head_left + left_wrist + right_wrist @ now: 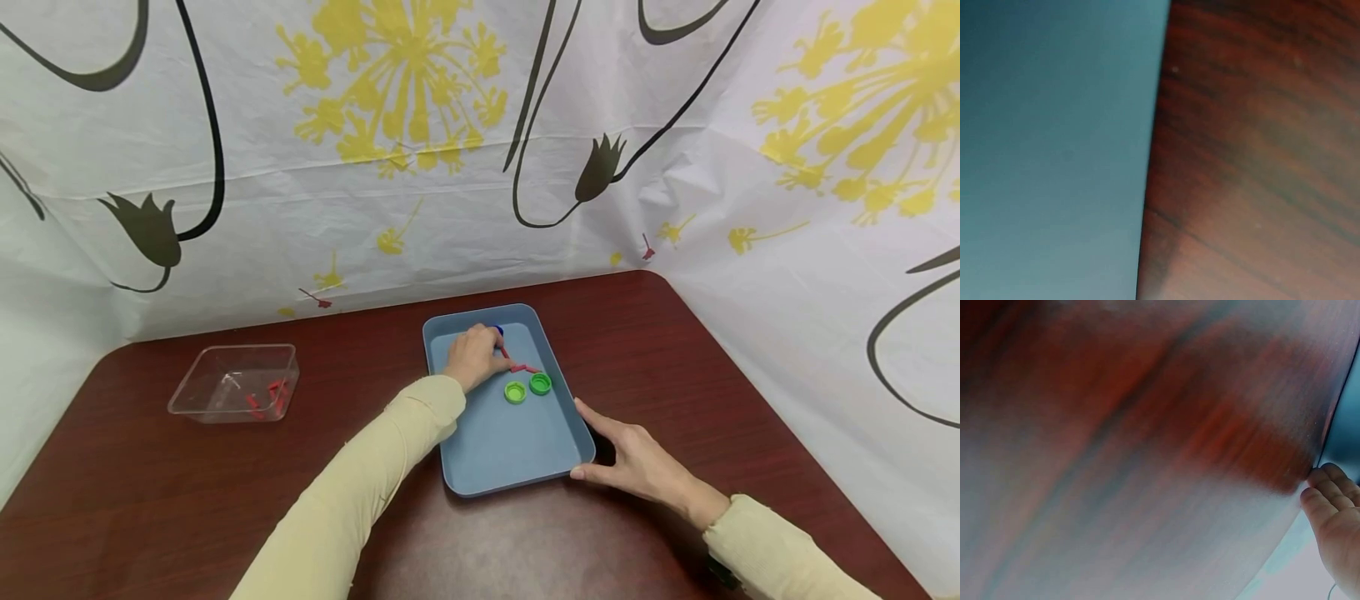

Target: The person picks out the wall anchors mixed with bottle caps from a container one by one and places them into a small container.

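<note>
My left hand (474, 358) is inside the blue tray (517, 454), fingers curled. Between its thumb and index fingertip shows a small red stick (505, 352), apparently pinched. A dark blue cap (498, 331) is partly hidden beyond the fingers. By the thumb, more short red sticks (529, 368) lie in a line toward a green cap (540, 383). A light green cap (515, 392) sits next to it. My right hand (641, 462) spans the tray's near right corner, straight fingers on the long side and thumb at the near side. The left hand is out of sight in the left wrist view.
A clear plastic container (232, 379) with several red pieces (273, 396) stands at the left of the dark red wooden table (360, 367). A patterned white sheet (465, 217) hangs behind the table and along its right side.
</note>
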The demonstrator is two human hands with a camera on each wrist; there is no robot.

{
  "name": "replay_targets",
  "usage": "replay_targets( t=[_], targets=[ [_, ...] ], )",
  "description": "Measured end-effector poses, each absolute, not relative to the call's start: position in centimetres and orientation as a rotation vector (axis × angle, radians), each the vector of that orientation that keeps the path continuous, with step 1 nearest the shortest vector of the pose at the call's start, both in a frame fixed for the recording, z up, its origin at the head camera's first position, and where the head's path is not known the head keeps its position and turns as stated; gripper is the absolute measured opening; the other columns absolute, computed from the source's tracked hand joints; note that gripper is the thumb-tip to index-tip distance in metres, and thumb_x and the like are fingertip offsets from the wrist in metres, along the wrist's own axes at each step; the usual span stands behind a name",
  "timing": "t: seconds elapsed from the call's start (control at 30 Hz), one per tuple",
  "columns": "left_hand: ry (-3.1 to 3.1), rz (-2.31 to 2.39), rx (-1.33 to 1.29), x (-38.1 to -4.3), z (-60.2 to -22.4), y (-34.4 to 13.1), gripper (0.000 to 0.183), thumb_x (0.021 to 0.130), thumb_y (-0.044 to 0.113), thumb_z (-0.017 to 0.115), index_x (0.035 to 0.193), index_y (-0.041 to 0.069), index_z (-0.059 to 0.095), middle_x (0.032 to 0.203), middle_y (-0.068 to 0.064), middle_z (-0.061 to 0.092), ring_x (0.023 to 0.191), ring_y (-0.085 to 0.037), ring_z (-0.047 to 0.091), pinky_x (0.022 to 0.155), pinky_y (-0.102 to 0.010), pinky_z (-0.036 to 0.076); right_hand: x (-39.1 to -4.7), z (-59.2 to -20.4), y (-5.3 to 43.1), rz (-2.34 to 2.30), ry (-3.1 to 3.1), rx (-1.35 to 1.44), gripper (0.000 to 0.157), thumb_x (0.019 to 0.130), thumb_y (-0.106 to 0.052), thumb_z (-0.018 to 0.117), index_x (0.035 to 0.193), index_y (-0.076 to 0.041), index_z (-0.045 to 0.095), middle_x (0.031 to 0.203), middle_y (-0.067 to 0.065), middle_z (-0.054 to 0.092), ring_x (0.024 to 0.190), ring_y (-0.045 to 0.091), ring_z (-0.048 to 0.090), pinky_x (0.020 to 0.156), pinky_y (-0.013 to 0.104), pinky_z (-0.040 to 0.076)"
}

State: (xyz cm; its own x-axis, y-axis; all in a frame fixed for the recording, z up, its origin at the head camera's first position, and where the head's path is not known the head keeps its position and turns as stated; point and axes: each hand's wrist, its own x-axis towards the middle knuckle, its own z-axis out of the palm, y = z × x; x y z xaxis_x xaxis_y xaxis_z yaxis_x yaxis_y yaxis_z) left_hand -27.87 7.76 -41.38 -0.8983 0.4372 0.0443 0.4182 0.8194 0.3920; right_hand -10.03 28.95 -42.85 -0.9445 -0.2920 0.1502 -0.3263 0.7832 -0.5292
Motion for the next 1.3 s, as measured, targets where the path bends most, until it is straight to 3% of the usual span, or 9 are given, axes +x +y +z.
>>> replay_targets(
  t=[1.07,1.3],
  targets=[
    [2.972,0.607,0.636,-27.63,-41.52,7.44,0.022,0.082,0.030,0.072,0.093,0.012,0.068,0.093,-0.004,0.060,0.082,-0.018,0.056,0.074,-0.035,0.048,-10.11,-42.74,28.62,0.887,-2.912,0.514,0.088,0.076,-0.044,0.076,0.143,-0.003,0.037,0.134,0.018,0.052,0.118,0.027,0.055,0.088,0.041,0.050],
    [2.939,0.689,0.690,-27.65,-40.93,6.97,0.014,0.079,0.026,0.072,0.085,0.014,0.071,0.087,-0.001,0.064,0.073,-0.013,0.055,0.061,-0.027,0.045,-9.95,-42.72,28.77,0.898,-2.917,0.501,0.087,0.076,-0.043,0.075,0.143,-0.004,0.037,0.135,0.020,0.051,0.119,0.029,0.054,0.087,0.042,0.050]
  ],
)
